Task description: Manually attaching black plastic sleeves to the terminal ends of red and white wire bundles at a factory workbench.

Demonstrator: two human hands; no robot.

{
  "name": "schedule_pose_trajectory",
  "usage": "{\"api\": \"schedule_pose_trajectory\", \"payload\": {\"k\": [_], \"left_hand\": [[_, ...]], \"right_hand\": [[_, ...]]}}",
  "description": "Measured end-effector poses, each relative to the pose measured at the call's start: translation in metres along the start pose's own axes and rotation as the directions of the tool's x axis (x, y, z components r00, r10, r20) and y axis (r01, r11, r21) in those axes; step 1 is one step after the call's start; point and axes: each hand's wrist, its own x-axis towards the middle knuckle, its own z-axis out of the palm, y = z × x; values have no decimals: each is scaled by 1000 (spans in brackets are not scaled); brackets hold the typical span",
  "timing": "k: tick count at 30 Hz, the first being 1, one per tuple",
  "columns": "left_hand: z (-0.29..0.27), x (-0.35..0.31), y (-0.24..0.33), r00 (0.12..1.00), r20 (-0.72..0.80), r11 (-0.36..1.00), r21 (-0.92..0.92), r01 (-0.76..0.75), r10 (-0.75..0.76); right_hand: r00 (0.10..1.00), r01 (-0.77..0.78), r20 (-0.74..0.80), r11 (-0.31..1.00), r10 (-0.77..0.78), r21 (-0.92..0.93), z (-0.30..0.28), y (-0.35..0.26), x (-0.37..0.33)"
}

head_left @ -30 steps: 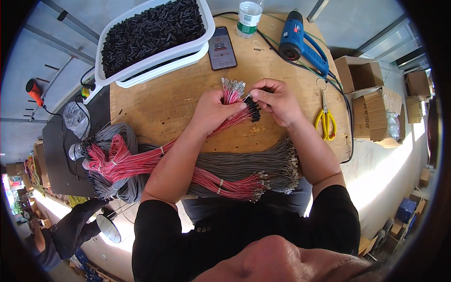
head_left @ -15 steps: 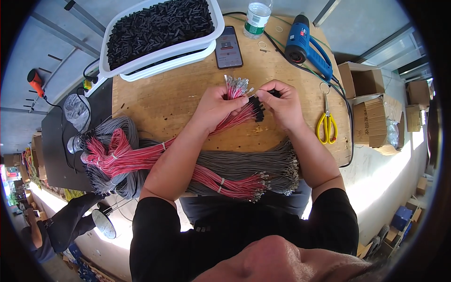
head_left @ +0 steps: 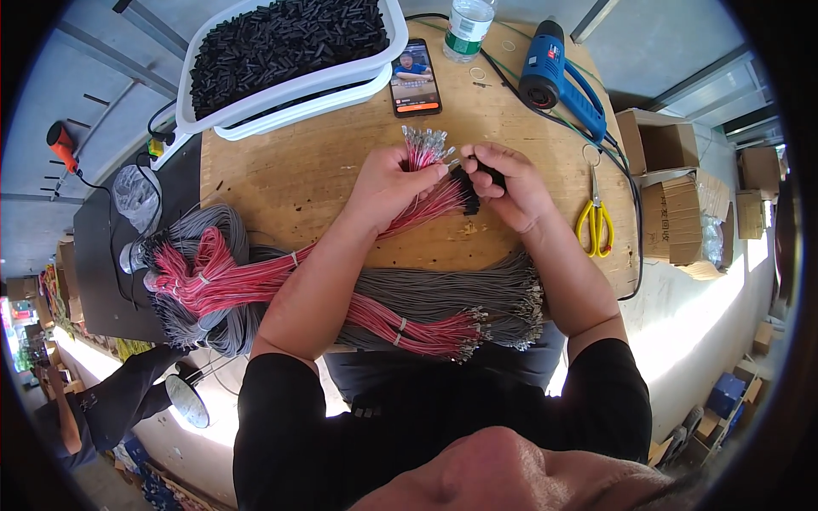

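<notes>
My left hand (head_left: 383, 189) is closed around a bundle of red and white wires (head_left: 426, 211), and their bare metal terminals (head_left: 424, 143) fan out above the thumb. Just right of the bundle, my right hand (head_left: 518, 186) curls its fingers around short black sleeves (head_left: 489, 170), with thumb and forefinger close to one terminal. How many sleeves it holds is hidden. More black sleeves (head_left: 469, 194) sit on wires between the hands. Nearer me lie tied red wires (head_left: 409, 326) and a thick row of grey wires (head_left: 452, 294), both with metal ends.
A white tub (head_left: 294, 95) full of black sleeves stands at the far left. A phone (head_left: 416, 78), a water bottle (head_left: 469, 30), a blue heat gun (head_left: 554, 72) and yellow-handled scissors (head_left: 595, 226) lie around the wooden table (head_left: 281, 170). Cardboard boxes (head_left: 669, 209) stand at right.
My right hand has drawn slightly away from the terminals, its fingers curling more around the sleeves. My left hand still grips the bundle. The phone's screen picture has changed.
</notes>
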Motion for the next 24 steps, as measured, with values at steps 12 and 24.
{"api": "schedule_pose_trajectory", "payload": {"k": [12, 24], "left_hand": [[-3, 1, -1, 1000, -14, 997, -78, 27, -28], [-4, 1, -5, 1000, -9, 997, -77, 17, -18]], "right_hand": [[985, 166, -3, 964, -170, -207, 4, 8, -2], [973, 206, -37, 926, -229, -317, 7, 11, -4]]}}
